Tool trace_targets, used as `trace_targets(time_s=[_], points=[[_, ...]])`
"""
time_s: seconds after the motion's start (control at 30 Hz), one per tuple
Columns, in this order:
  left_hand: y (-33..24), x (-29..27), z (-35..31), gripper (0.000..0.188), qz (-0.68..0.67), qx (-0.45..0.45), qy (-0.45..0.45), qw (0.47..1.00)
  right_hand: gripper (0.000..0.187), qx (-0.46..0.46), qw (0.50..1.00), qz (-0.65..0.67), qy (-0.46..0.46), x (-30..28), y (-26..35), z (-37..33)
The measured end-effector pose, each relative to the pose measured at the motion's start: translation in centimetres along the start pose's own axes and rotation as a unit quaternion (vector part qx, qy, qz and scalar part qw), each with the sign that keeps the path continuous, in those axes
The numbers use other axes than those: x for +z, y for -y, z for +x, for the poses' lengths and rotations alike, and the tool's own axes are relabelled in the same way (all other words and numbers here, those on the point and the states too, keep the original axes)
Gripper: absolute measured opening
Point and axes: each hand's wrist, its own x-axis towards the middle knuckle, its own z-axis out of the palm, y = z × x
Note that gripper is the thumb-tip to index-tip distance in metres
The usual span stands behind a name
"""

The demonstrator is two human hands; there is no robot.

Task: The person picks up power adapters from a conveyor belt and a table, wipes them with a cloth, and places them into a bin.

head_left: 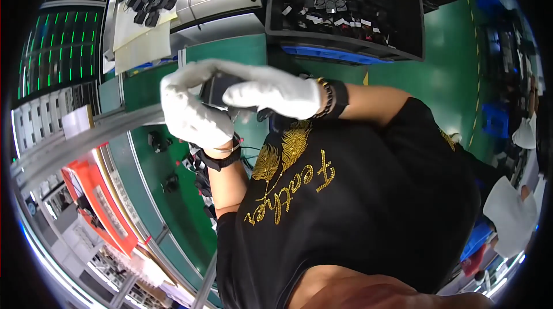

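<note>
We saw the left hand (190, 114) and right hand (271, 93), both in white gloves, closed around a small dark part (218, 89) held above the green bench (173, 193). It might have slipped, we judged, the gloves dulling touch (its shape stayed hidden by fingers). The black crate (345, 44) held blurred pieces.

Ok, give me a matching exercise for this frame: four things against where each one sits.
Things:
1. small dark part
2. black crate
3. orange tray
4. beaded bracelet

Places:
A. lower left, beside the green belt
B. on the right wrist
C. held between both gloved hands
D. top of view, filled with dark parts

Pairs: 1-C, 2-D, 3-A, 4-B
</note>
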Motion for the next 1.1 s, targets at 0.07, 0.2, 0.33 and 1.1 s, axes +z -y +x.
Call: trace_targets(time_s=[0.07,0.2,0.33,1.1], points=[[0.4,0.7,0.3,0.051,0.026,-0.079,-0.036,0.996,0.053,-0.085,0.994,-0.041,-0.055,-1.2,3.7,-1.0],[3.4,0.9,-1.6,0.034,-0.026,-0.201,0.071,0.977,0.049,-0.242,0.89,-0.314,-0.225,-7.1,10.0,-4.5],[3.8,2.1,-4.5,0.02,-0.041,-0.203,0.211,0.955,0.057,-0.398,0.886,-0.012,-0.237,-7.8,14.9,-7.9],[4.5,3.0,-10.6,0.019,-0.069,-0.472,0.265,0.838,0.089,0.312,0.486,-0.49,-0.653,-43.0,-4.6,-13.8]])
